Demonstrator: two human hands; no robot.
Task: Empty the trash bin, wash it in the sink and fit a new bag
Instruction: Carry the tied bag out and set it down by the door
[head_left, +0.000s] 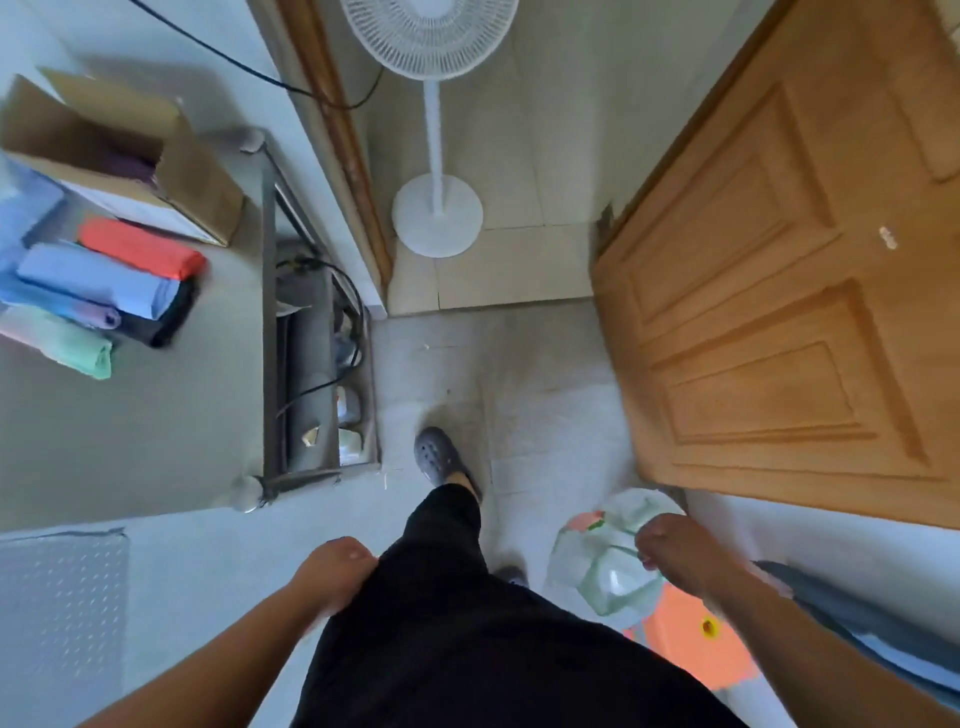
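My right hand (675, 553) is closed on the gathered top of a translucent trash bag (602, 556) that holds pale green, white and orange scraps. The bag hangs at my right side, low in the head view. An orange shape (691, 644) shows beneath and behind the bag; whether it is the bin I cannot tell. My left hand (337, 569) hangs beside my black trousers with its fingers curled and nothing in it. One foot in a grey clog (439, 454) is stepped forward on the tiled floor.
A brown wooden door (779, 312) stands open on the right. A white pedestal fan (436, 208) stands beyond the doorway. On the left a table (130, 415) carries rolled coloured bags (104, 286) and a cardboard box (114, 150). A metal rack (317, 364) with cables stands beside it.
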